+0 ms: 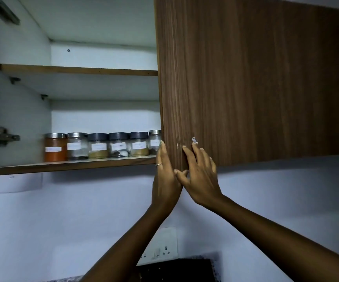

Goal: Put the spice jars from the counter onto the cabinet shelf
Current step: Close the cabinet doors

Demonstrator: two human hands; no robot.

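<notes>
6 spice jars, clear glass, white labels, metal or dark lids, rowed on lower shelf; left hand, right hand flat-fingered against cabinet door, grasping nothing

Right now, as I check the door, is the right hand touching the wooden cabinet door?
Touching. The head view shows the right hand with straight fingers laid flat on the wooden cabinet door near its lower edge.

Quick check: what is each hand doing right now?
Left hand: open, fingers straight along the cabinet door edge, holding nothing.
Right hand: open, fingers spread on the door, holding nothing.
</notes>
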